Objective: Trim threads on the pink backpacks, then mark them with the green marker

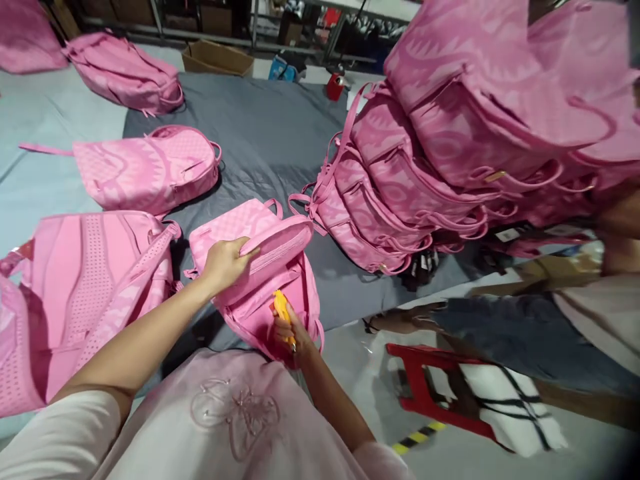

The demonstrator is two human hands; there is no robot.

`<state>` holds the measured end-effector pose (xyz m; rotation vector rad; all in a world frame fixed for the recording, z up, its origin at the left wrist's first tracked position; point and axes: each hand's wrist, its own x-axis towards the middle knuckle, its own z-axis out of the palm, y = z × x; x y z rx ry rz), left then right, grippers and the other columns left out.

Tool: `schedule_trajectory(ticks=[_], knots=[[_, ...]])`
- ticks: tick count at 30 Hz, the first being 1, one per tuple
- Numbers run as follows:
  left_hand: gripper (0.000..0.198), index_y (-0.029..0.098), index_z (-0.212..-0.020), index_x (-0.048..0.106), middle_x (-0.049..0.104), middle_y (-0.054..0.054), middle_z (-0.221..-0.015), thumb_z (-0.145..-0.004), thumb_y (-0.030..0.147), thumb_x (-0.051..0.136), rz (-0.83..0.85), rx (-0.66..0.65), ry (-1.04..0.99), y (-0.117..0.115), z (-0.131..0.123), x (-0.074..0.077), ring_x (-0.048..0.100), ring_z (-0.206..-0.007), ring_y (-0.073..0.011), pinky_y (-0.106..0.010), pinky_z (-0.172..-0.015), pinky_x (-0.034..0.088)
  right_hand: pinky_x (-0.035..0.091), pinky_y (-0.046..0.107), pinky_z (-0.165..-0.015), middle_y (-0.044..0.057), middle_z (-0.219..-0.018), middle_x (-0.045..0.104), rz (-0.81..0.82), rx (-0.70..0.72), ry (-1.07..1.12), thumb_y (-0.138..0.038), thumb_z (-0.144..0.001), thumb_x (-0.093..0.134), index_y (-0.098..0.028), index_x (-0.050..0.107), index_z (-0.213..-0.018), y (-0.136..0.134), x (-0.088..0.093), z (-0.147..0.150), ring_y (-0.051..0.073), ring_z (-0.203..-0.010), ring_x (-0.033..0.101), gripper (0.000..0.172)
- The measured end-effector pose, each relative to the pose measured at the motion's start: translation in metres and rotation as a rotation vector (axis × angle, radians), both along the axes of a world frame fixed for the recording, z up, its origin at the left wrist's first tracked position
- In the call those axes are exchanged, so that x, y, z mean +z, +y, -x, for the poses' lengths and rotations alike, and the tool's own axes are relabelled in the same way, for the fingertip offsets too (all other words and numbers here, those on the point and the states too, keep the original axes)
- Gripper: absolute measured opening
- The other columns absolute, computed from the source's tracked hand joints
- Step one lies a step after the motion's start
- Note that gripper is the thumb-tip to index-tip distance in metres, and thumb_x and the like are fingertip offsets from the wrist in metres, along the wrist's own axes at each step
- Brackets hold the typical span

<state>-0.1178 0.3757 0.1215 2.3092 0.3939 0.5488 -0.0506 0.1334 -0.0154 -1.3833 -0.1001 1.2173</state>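
Observation:
A pink backpack [260,273] lies on the grey mat in front of me. My left hand [226,262] grips its upper flap, fingers wrapped over the edge. My right hand [290,331] is closed round a small yellow tool [281,308], held against the backpack's lower panel. The tool's tip is hidden by the fabric and my fingers.
Other pink backpacks lie at left [85,287], [150,167] and far left [127,73]. A tall leaning stack of pink backpacks [450,153] fills the right. Another person sits at right on a red stool [425,393], leg [500,327] stretched out. A cardboard box [217,59] stands behind the grey mat [270,133].

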Motion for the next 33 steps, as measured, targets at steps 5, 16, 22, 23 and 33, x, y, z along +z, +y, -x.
schedule_trajectory(ticks=[5,16,22,23,33], knots=[[0.031,0.018,-0.074,0.064,0.058,0.001,-0.06,-0.087,0.042,0.051,-0.076,-0.012,-0.069,0.009,-0.008,0.014,0.052,-0.057,-0.0128,-0.023,-0.059,0.033,0.013,0.019,-0.036,-0.012,-0.047,0.016,-0.121,-0.074,0.063,-0.088,-0.075,0.048,-0.025,0.039,-0.07,-0.017,-0.018,0.0,0.005,-0.04,0.006,0.063],[0.023,0.018,-0.087,0.072,0.067,-0.003,-0.064,-0.081,0.023,0.05,-0.362,-0.137,-0.003,0.0,-0.025,0.019,0.061,-0.061,-0.0171,-0.026,-0.058,0.035,0.019,0.021,-0.037,-0.01,-0.047,0.029,0.121,0.057,-0.117,-0.081,-0.084,0.038,-0.023,0.043,-0.073,-0.021,0.012,-0.014,0.007,-0.037,0.021,0.06],[0.026,0.019,-0.084,0.071,0.069,-0.004,-0.065,-0.073,0.018,0.048,-0.699,-0.356,-0.108,-0.012,-0.043,0.025,0.064,-0.062,-0.019,-0.027,-0.054,0.031,0.027,0.021,-0.037,-0.005,-0.043,0.047,0.468,0.237,-0.319,-0.053,-0.083,0.072,-0.02,0.053,-0.071,-0.022,0.076,-0.084,0.009,-0.033,0.039,0.04],[0.027,0.019,-0.085,0.071,0.069,-0.004,-0.065,-0.073,0.018,0.047,-0.721,-0.367,-0.105,-0.011,-0.045,0.024,0.064,-0.062,-0.0189,-0.027,-0.054,0.032,0.028,0.021,-0.038,-0.006,-0.042,0.045,0.531,0.252,-0.345,-0.046,-0.081,0.076,-0.019,0.054,-0.069,-0.023,0.085,-0.098,0.008,-0.032,0.038,0.037],[0.041,0.015,-0.099,0.073,0.075,-0.009,-0.079,-0.07,0.018,0.044,-0.566,-0.213,0.034,0.003,-0.039,0.01,0.071,-0.077,-0.0244,-0.03,-0.062,0.041,0.03,0.018,-0.039,-0.006,-0.046,0.05,0.613,0.351,-0.344,-0.054,-0.079,0.076,-0.016,0.061,-0.076,-0.063,0.147,-0.119,0.006,-0.032,0.04,0.041]])
